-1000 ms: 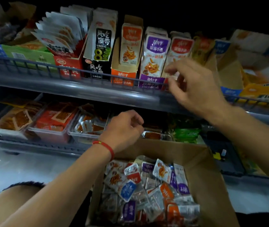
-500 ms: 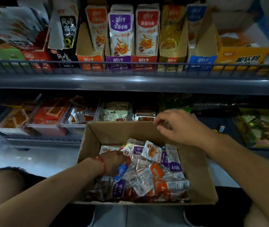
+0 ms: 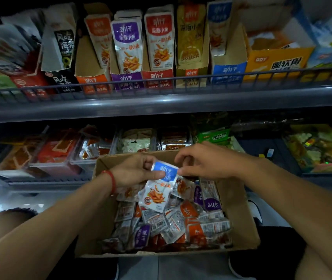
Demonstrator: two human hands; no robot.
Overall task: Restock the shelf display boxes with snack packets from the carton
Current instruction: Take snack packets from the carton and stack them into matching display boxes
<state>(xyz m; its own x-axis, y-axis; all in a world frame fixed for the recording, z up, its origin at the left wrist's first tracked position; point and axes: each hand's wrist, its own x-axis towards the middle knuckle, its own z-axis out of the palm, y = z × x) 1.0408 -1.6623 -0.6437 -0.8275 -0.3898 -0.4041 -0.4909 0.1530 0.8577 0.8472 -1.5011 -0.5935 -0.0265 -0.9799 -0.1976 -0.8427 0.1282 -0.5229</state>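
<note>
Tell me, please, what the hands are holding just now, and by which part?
A blue-topped snack packet, above the carton. The left hand pinches its blue top end; the right hand has its grip on that end's right edge.

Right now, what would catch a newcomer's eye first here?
Probably the blue packet, held up between the left hand and right hand at the picture's middle, over the carton heaped with mixed packets. Next, the row of upright display boxes on the upper shelf, among them a blue box right of centre.
</note>
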